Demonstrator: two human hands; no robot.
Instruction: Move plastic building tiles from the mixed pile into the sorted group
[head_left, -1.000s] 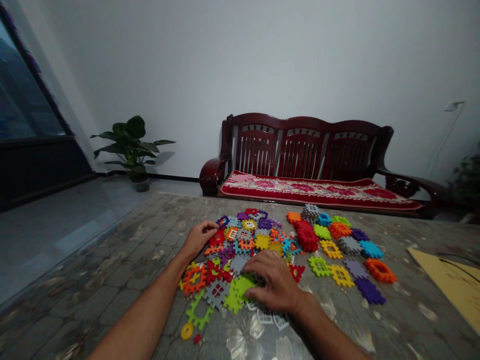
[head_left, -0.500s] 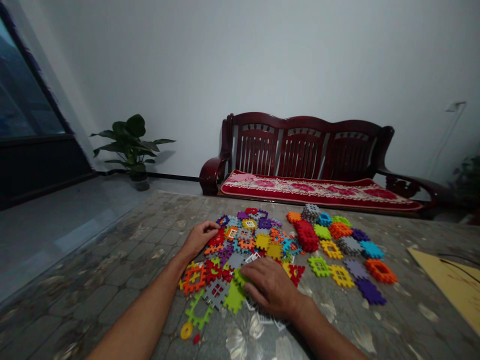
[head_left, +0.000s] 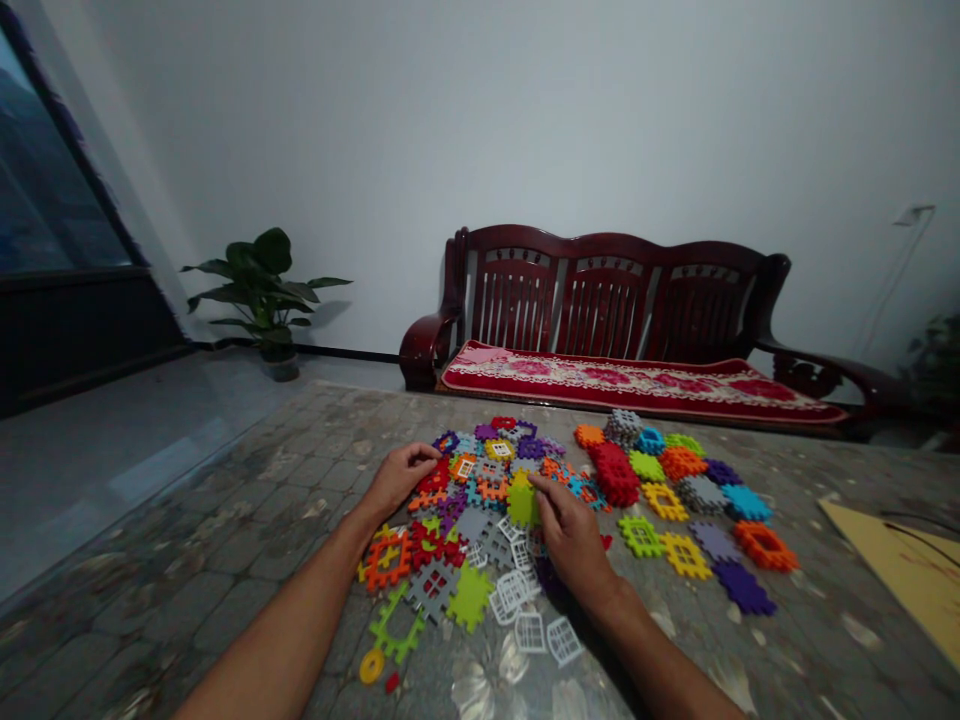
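My right hand is over the right part of a mixed pile of interlocking plastic tiles, its fingers closed on a lime green tile. My left hand rests at the pile's left edge beside red tiles, fingers loosely curled with a gap at the thumb, nothing visible in them. Near my right wrist lie several white window frames. Another lime green tile and a grey window tile are at the pile's front. My right hand hides some pieces beneath it.
To the right lie sorted groups of tiles, among them a red stack and purple tiles. A yellow board is at the table's right side. A wooden bench stands behind the patterned table.
My right hand has moved away from me and slightly right, lifting a lime green tile from the front of the pile. White window frames beneath it are now uncovered. My left hand stays put.
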